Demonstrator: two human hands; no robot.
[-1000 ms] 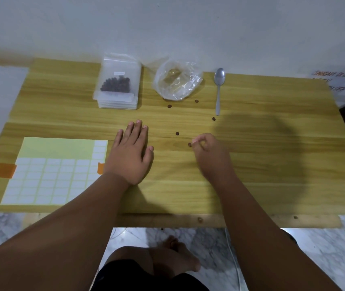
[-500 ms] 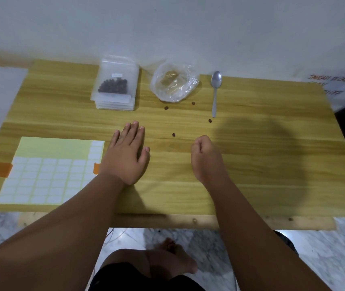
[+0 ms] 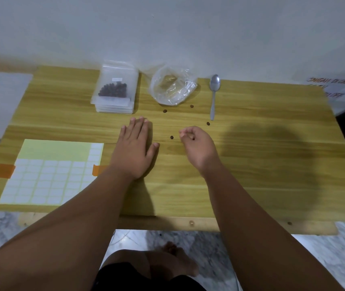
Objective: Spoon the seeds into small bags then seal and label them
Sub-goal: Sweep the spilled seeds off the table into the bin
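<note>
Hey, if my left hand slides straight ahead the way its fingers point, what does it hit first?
Probably the stack of small bags, at its near right corner. The left hand lies flat on the table just short of it; its index side may slip past.

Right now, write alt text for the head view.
The right hand pinches a seed over a wooden table, the left hand flat beside it. Loose seeds, a spoon, a stack of small bags, a crumpled plastic bag and a label sheet lie around.
</note>
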